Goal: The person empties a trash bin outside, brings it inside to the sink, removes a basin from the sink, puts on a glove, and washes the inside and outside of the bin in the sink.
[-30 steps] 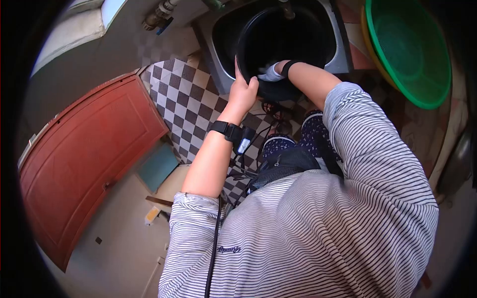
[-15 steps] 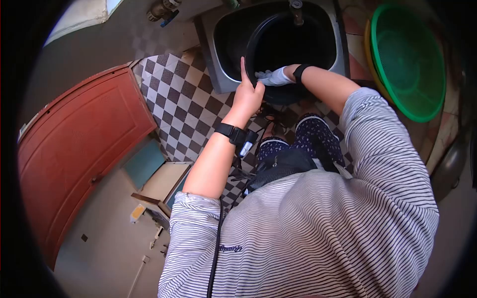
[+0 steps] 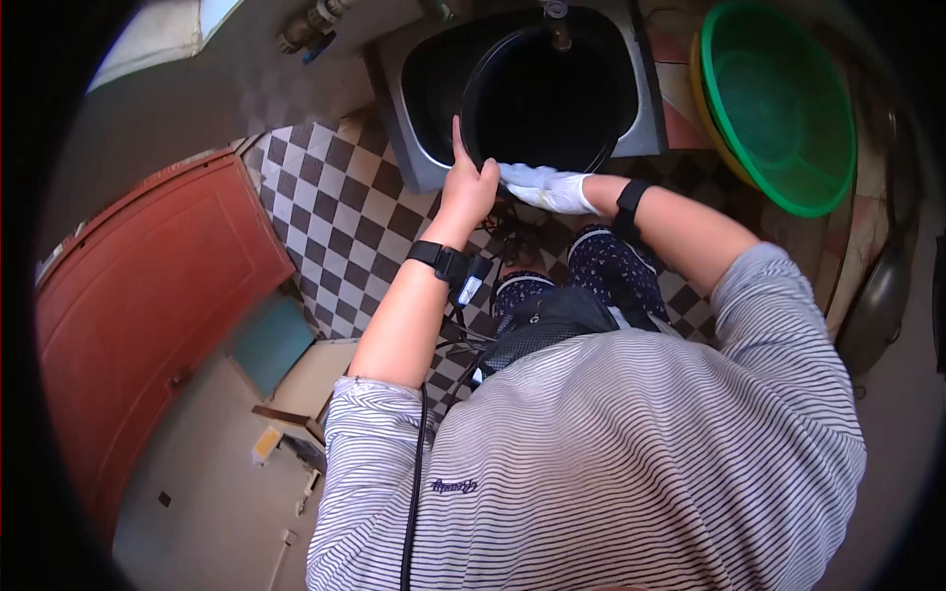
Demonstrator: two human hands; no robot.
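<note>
A round black basin (image 3: 537,118) sits tilted in the sink (image 3: 645,89), under the tap (image 3: 560,30). My left hand (image 3: 468,187), bare, grips the basin's near-left rim, with the index finger pointing up along its outer side. A white glove covers my right hand (image 3: 549,187). Its fingers stretch flat along the near rim, close beside my left thumb. I cannot see the underside of the gloved palm.
To the right stands a large green plastic basin (image 3: 783,118), with a yellow one (image 3: 711,128) behind it. Pipe valves (image 3: 313,28) stick out from the wall at upper left. Checkered floor tiles (image 3: 340,212) and a red door (image 3: 163,325) lie to the left.
My gloved right hand has come out from inside the basin toward me, onto the near rim. My left hand keeps its grip. The whole view has shifted slightly.
</note>
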